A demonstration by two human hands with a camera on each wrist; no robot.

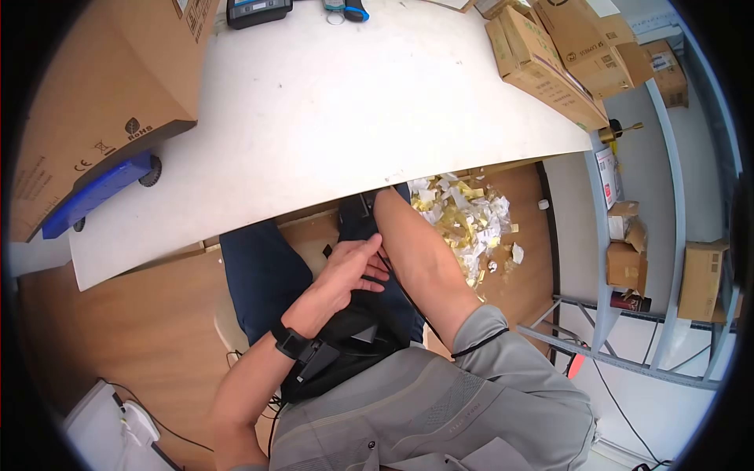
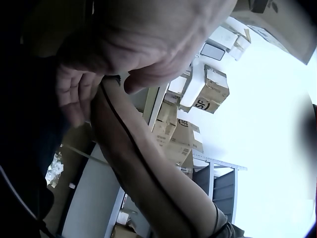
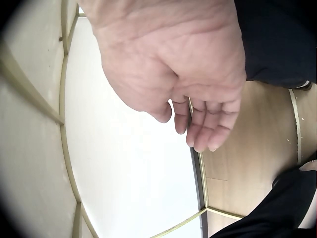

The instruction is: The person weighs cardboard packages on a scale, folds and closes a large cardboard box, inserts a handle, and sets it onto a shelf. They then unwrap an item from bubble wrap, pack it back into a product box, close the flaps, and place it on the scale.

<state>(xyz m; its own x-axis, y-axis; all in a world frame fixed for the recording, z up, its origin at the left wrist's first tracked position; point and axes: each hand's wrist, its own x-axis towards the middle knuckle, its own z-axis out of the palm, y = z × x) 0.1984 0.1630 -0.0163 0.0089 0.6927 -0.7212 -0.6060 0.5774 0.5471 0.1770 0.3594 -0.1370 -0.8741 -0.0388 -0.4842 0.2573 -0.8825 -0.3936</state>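
My left hand (image 1: 349,271) is beside the right forearm, its fingers loosely bent near a thin black cable. The left wrist view shows the thumb and fingers of the left hand (image 2: 119,54) apart, and the cable (image 2: 131,136) running along the forearm. Under the table edge, the right hand is hidden from the head view. Seen from the right wrist, the right hand (image 3: 173,64) is empty, palm showing and fingers relaxed. A black device (image 1: 367,204) sits at the right wrist, partly hidden.
The white table (image 1: 353,102) spans the front. A large carton (image 1: 102,102) on a blue wheeled base (image 1: 102,192) is at left; more cartons (image 1: 542,71) stand at back right. Shredded paper (image 1: 471,224) lies below, beside metal shelving (image 1: 667,196).
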